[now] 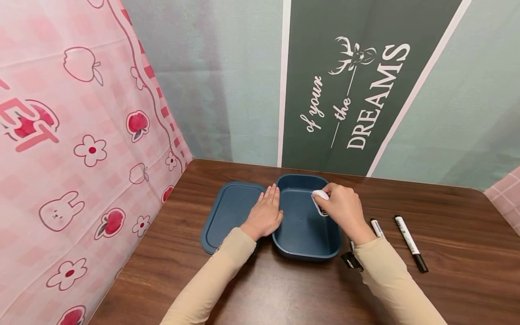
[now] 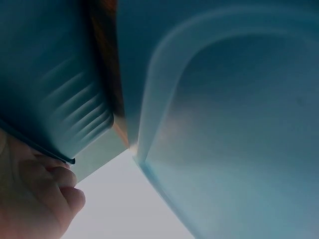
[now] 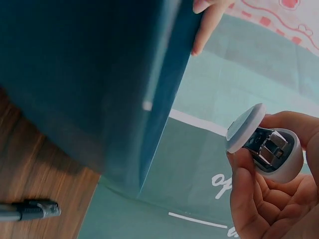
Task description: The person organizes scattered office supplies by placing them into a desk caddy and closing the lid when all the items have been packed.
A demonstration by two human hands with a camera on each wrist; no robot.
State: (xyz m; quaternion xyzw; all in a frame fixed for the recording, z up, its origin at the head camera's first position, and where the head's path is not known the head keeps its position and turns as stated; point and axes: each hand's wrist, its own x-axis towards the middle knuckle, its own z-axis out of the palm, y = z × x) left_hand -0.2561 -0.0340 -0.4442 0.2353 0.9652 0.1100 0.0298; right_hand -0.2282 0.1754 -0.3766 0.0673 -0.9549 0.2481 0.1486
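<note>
A blue rectangular container [image 1: 302, 221] stands uncovered on the wooden table, its inside facing up. My left hand [image 1: 265, 213] rests along its left rim with the fingers straight. Over the container's right side, my right hand [image 1: 345, 207] grips a small white stapler [image 1: 321, 195] between thumb and fingers. The right wrist view shows the metal parts inside the white stapler [image 3: 271, 149], its two halves spread apart. Flat on the table left of the container lies a blue lid [image 1: 233, 214], partly covered by my left hand and sleeve.
Two black-and-white markers lie to the right: one marker [image 1: 410, 242] in full sight, the other marker [image 1: 377, 227] partly behind my right sleeve. The wooden table [image 1: 300, 293] meets a green curtain [image 1: 219, 113] at the back and a pink patterned cloth [image 1: 93, 189] at the left.
</note>
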